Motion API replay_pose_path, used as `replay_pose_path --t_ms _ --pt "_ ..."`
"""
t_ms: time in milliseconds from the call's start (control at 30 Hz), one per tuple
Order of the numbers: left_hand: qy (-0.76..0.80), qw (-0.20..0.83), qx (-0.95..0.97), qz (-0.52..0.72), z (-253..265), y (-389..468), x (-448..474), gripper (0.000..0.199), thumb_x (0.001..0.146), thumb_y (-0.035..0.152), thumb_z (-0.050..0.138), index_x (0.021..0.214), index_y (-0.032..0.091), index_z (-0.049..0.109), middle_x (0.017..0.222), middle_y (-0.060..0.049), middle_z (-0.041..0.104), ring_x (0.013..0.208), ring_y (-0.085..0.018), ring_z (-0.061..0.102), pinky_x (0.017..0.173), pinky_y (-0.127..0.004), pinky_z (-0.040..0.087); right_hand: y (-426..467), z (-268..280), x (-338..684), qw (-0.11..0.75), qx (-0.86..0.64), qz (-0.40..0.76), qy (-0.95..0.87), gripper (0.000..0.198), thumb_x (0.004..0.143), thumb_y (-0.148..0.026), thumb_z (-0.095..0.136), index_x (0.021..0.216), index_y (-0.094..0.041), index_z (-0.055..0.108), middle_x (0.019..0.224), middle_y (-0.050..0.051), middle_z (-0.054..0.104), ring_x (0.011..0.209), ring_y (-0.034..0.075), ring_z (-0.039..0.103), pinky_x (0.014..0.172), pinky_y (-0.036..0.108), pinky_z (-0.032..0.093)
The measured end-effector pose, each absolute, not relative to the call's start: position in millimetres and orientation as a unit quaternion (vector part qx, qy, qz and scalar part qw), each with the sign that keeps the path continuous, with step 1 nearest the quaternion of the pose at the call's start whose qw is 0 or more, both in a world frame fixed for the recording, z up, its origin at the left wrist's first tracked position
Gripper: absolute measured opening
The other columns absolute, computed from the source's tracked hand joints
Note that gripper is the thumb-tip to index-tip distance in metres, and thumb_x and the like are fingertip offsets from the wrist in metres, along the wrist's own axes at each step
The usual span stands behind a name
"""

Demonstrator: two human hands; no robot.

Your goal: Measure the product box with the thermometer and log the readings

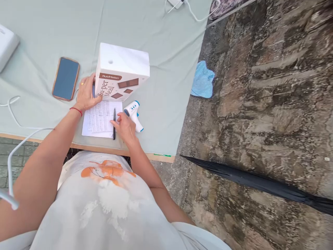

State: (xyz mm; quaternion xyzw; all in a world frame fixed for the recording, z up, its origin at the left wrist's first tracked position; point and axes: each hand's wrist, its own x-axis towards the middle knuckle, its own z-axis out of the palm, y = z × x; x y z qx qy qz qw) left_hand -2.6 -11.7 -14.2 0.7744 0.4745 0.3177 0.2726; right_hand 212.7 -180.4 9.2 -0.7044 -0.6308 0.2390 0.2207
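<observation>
My left hand (87,93) is at the lower left corner of a white NutriMotion box (124,59), its fingers on the side and its thumb across the front. The box stands upright at the top of the paper sheets (96,119), which carry dense rows of writing. A small dark blue item, mostly hidden, shows between that hand and the box. A black pen (114,130) lies on the paper's right side. Over it reaches the thumb of my right hand (126,127), with thumb and forefinger apart. A white and blue infrared thermometer (133,114) lies just beside the right hand.
A smartphone (66,78) lies left of the box on the cloth-covered table (166,114). White cables (24,127) run at the left, near a white device (7,47). A green item (162,155) is at the front edge. A blue cloth (203,80) shows past the right edge.
</observation>
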Motion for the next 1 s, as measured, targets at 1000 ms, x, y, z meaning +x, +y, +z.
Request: replay_pose_path --t_ms 1000 --pt "0.482 0.257 0.786 0.290 -5 -19 -4 0.083 0.083 0.070 0.067 0.148 0.022 0.049 0.130 -0.015 0.067 0.134 -0.044 0.055 0.118 -0.061 0.042 -184 -3 177 0.488 -0.660 0.400 -0.408 0.032 0.078 -0.058 0.068 0.081 -0.026 0.062 0.075 0.001 0.064 0.071 0.018 0.060 0.072 0.037 0.056"
